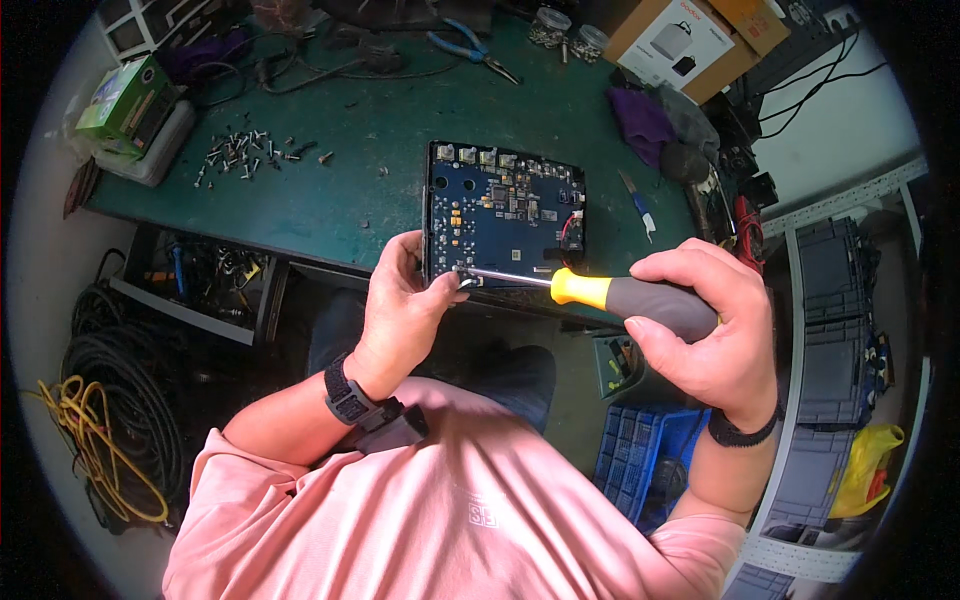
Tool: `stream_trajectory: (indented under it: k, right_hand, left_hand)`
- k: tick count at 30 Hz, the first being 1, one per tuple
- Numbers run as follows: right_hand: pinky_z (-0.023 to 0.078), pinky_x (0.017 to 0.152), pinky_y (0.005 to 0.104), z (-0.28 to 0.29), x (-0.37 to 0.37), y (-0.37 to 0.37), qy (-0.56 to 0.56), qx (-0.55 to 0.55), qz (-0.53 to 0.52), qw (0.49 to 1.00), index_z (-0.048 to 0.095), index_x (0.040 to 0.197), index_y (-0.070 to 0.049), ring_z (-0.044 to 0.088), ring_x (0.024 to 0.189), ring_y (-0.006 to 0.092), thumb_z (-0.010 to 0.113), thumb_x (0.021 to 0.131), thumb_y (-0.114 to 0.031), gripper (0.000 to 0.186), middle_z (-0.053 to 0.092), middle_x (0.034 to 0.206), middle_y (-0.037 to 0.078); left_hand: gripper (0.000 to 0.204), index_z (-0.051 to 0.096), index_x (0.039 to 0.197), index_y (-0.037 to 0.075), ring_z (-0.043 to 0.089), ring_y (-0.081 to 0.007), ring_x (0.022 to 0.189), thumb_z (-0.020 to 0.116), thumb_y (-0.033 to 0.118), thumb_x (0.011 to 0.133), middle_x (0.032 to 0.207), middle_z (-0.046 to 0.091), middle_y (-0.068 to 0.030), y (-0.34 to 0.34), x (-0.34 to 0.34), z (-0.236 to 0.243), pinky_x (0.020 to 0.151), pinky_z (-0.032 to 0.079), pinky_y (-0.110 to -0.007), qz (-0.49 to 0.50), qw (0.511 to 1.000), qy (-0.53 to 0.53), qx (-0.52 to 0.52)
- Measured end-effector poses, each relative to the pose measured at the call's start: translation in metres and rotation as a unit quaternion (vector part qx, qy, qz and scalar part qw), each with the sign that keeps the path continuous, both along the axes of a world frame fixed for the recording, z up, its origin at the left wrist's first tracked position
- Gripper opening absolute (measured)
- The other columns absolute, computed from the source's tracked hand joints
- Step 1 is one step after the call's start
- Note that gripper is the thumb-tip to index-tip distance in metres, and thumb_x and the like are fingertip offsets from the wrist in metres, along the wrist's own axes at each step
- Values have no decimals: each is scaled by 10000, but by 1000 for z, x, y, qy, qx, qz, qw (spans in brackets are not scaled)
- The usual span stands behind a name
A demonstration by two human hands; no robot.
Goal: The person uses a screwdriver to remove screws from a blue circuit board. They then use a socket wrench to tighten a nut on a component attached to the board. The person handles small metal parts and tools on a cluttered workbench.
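A dark circuit board [505, 225] sits in a black casing at the front edge of the green workbench. My left hand [410, 290] grips the casing's near left corner, with the thumb on top beside the board's edge. In my right hand [700, 320] is a screwdriver [640, 300] with a yellow and grey handle. Its thin metal shaft lies nearly flat over the board's near edge, and the tip is close to my left thumb. Whether the tip sits in a screw is too small to tell. A short white piece, perhaps a wire, shows beside my left thumb.
Several loose screws [250, 150] lie on the workbench [340, 190] at left. Blue-handled pliers [475, 50] are at the back, a small knife-like tool [638, 208] at right. A cardboard box [690, 45] stands back right. Below are an open drawer [200, 310] and a blue crate [625, 455].
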State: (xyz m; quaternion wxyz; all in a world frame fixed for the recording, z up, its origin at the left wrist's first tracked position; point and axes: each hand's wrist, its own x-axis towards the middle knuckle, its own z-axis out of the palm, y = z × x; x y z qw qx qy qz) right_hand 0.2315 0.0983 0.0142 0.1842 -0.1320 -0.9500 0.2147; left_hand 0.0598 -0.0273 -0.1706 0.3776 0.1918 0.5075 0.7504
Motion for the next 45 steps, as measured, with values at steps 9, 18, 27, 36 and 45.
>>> stream_trajectory:
  k: [9,18,27,36,45]
  right_hand:
    - [459,555,301,1,0,-3,-6,1,1,1000,669,932,-22,596,622,218,765,658,-58,293,615,750,98]
    - [462,565,313,5,-3,-10,-24,14,-12,1000,670,913,-16,597,634,231,751,638,-51,289,612,756,103]
    - [451,560,334,35,-36,-38,-131,119,29,984,674,901,-20,577,631,257,733,606,-17,301,580,749,111]
    - [495,597,382,49,-70,-70,-256,153,13,954,647,972,-32,618,697,337,771,660,-78,338,603,800,140]
    - [509,640,349,42,-72,-85,-224,87,-102,965,616,969,10,657,693,340,729,771,-137,272,642,793,194]
  left_hand:
    - [387,416,1219,-72,604,-126,962,555,-68,857,1097,556,-101,-2,3,3,776,581,-254,1,1000,-15,-7]
    - [389,413,1211,-77,598,-124,956,563,-79,852,1096,553,-104,-1,1,-1,787,579,-255,-4,1000,1,-2]
    - [387,418,1214,-73,595,-123,951,562,-78,854,1091,555,-102,-3,0,-8,787,568,-255,-6,1000,13,25]
    - [397,411,1253,-60,613,-148,1001,552,-62,881,1141,562,-105,-4,-9,-23,846,574,-300,-38,997,62,26]
    - [397,412,1261,-61,591,-159,1050,530,-68,883,1194,531,-121,-5,-13,-15,868,569,-307,-66,997,-21,31]
